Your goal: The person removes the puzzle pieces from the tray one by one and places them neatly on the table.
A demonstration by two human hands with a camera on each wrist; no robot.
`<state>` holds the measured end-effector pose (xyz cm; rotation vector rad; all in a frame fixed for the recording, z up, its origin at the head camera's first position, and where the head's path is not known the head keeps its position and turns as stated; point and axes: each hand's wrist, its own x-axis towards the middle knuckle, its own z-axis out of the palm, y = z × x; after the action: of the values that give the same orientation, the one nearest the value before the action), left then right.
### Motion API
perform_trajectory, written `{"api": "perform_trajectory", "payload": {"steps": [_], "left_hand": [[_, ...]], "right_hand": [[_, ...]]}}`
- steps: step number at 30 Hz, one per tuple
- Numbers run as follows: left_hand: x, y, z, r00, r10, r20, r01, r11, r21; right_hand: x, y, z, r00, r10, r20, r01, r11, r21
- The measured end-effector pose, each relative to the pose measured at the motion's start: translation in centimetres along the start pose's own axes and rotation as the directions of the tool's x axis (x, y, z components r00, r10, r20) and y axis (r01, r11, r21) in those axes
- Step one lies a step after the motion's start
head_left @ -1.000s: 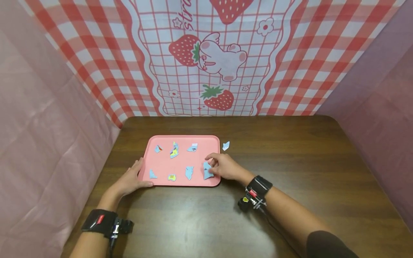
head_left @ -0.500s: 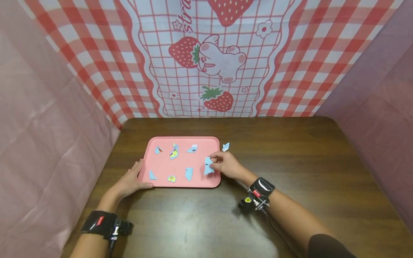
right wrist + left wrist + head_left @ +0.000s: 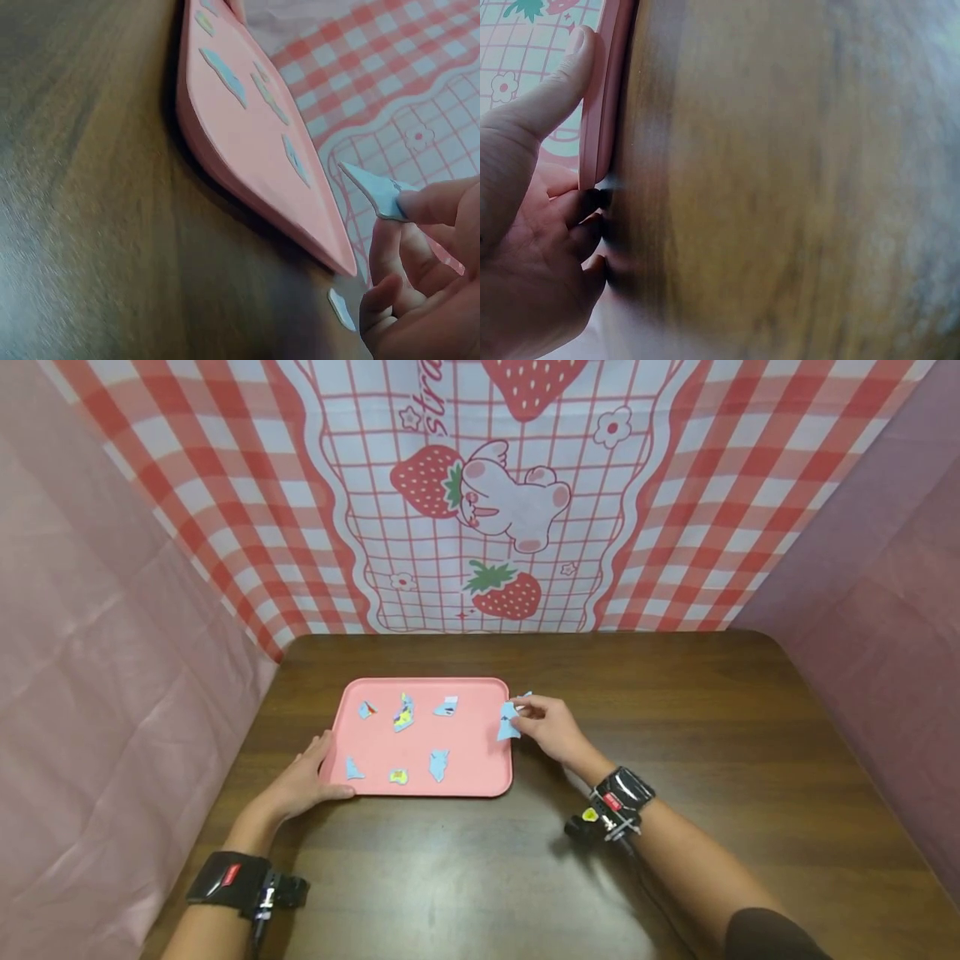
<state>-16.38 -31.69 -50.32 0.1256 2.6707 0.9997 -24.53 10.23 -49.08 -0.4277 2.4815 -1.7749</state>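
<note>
My right hand (image 3: 555, 727) pinches a flat, light-blue puzzle piece (image 3: 507, 722) between thumb and fingers over the right rim of the pink tray (image 3: 472, 758). In the right wrist view this puzzle piece (image 3: 375, 191) is raised off the tray, one corner pointing up and left. My left hand (image 3: 300, 777) holds the tray's near left corner, the thumb along the front edge and the fingers at the left side. Several irregular puzzle pieces lie apart on the tray, among them a yellow piece (image 3: 398, 777) and a multicoloured piece (image 3: 403, 712).
Another light-blue piece (image 3: 341, 309) lies on the wooden table (image 3: 675, 735) just off the tray's right end, mostly covered by my right hand in the head view. A strawberry-print checked cloth (image 3: 300, 527) hangs behind the table; pink cloth (image 3: 112, 652) hangs at the left.
My right hand has lifted the light-blue piece from the tray's near right area and carried it right and away, over the right rim. The left hand stays put.
</note>
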Motion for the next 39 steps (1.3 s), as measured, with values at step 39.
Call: {"api": "perform_trajectory", "payload": {"steps": [39], "left_hand": [[0.1,-0.2,0.1,1.000,0.004,-0.001,-0.004,1.000,0.009]], "right_hand": [[1.2,3.1,-4.4,0.961,0.100,-0.257,-0.125,0.988,-0.086]]}}
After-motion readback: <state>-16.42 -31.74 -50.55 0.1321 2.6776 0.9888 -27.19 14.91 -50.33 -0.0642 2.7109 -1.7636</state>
